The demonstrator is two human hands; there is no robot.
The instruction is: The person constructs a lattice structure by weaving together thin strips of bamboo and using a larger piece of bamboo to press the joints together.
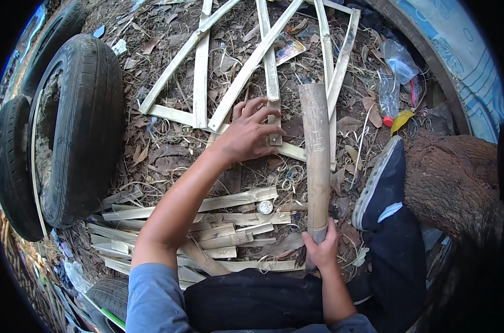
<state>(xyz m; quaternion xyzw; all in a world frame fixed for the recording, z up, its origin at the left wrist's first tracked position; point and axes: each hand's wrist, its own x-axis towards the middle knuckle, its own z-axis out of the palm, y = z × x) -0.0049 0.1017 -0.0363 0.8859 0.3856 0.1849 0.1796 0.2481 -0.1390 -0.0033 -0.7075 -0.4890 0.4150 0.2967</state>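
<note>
Right hand (323, 247) grips bamboo club (316, 150); left hand (252, 130), fingers loosely spread, over lattice (270, 72), apparently part-assembled; split strips (241, 199) lie loose, unjoined.

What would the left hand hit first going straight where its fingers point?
Beyond the pale slat that the left hand is at, likely the bamboo pole held by the right hand; depth is unclear, so it might pass underneath.

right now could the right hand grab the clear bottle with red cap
Probably not as it stands: the right hand is closed around the thick pole, and the clear bottle lies just past the shoe.
</note>
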